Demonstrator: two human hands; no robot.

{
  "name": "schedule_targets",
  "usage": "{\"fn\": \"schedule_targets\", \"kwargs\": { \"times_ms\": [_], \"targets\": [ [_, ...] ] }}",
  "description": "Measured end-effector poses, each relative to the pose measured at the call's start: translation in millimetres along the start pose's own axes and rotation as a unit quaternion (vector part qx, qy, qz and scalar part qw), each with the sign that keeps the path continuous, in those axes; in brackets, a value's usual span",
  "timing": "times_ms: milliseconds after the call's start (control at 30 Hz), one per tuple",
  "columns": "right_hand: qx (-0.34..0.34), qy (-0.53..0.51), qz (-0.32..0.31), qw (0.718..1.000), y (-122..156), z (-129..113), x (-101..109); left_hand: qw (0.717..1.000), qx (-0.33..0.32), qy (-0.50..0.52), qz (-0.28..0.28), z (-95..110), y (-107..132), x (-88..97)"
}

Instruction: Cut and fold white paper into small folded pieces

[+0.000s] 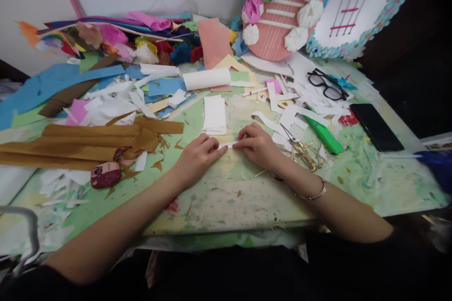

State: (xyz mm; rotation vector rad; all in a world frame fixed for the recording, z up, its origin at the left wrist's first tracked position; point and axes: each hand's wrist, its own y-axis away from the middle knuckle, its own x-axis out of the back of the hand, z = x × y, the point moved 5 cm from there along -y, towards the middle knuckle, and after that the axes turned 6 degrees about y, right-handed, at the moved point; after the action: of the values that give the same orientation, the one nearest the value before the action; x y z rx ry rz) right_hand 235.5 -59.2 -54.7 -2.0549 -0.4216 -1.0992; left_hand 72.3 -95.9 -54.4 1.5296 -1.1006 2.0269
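A thin, narrow roll of white paper (226,145) lies across the table between my two hands. The fingers of my left hand (197,157) pinch its left end. At the other end, my right hand (257,145) grips it between thumb and fingers. Just beyond my hands rests a small stack of white paper rectangles (214,114). Gold-handled scissors (305,153) lie beside my right wrist, their blades pointing away to the left. White paper strips (270,121) are scattered past my right hand.
Brown crepe paper (88,143) and a maroon case (106,175) lie left. A white paper roll (206,78) sits behind the stack. To the right are a green tube (323,134), black glasses (326,85) and a phone (376,127). Decorated paper guitars (275,19) stand at the back.
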Motion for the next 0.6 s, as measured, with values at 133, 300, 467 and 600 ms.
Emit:
{"fn": "schedule_targets", "kwargs": {
  "times_ms": [133,300,467,600],
  "targets": [
    [0.069,0.097,-0.046,0.992,3,-25,-3,0.999,-0.016,-0.044,-0.009,9,-1,1.5],
    [0.086,0.194,-0.120,0.970,9,-47,-7,0.996,-0.011,-0.084,-0.019,19,-1,3.9],
    [0.081,0.217,-0.127,0.964,12,-50,-8,0.990,0.003,-0.138,-0.034,26,0,2.7],
    [0.064,0.248,-0.130,0.958,15,-55,-12,0.984,0.015,-0.165,-0.066,32,-1,0.8]
  ]
}}
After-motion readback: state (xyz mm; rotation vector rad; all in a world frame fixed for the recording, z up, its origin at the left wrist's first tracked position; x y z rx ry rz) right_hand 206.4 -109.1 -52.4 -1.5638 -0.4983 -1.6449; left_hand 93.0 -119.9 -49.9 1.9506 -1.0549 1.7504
